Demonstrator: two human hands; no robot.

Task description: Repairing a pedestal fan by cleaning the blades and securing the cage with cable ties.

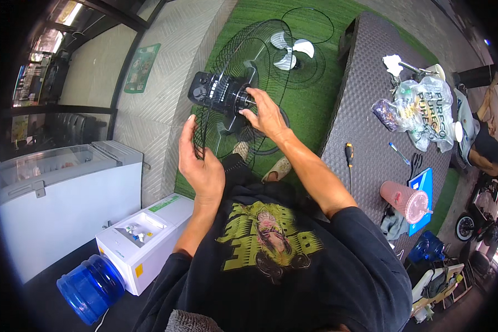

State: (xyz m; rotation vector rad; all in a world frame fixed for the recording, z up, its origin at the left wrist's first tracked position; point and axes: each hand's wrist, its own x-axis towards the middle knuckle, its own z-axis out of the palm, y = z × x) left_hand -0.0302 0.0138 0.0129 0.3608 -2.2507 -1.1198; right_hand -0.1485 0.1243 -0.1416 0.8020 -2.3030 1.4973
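A black fan head stands in front of me, with its motor housing (209, 91) and wide wire rear grille (254, 47). My right hand (268, 116) has thumb and fingers closed round the black plastic nut (242, 99) at the grille's centre, where a metal shaft sticks out. My left hand (200, 171) is beside the grille's near left edge, its fingers stretched out straight and its thumb apart by the wires. White fan blades (286, 51) lie beyond the grille on the green turf (254, 11). Another round wire grille (310, 82) is under and around them.
At right, a dark textured table (365, 66) bears a screwdriver (349, 155), a pen (398, 153), plastic bags (426, 110), a pink cup (398, 193) and a blue packet (423, 191). At left are a chest freezer (77, 205), a white water dispenser (144, 243) and a blue bottle (91, 288).
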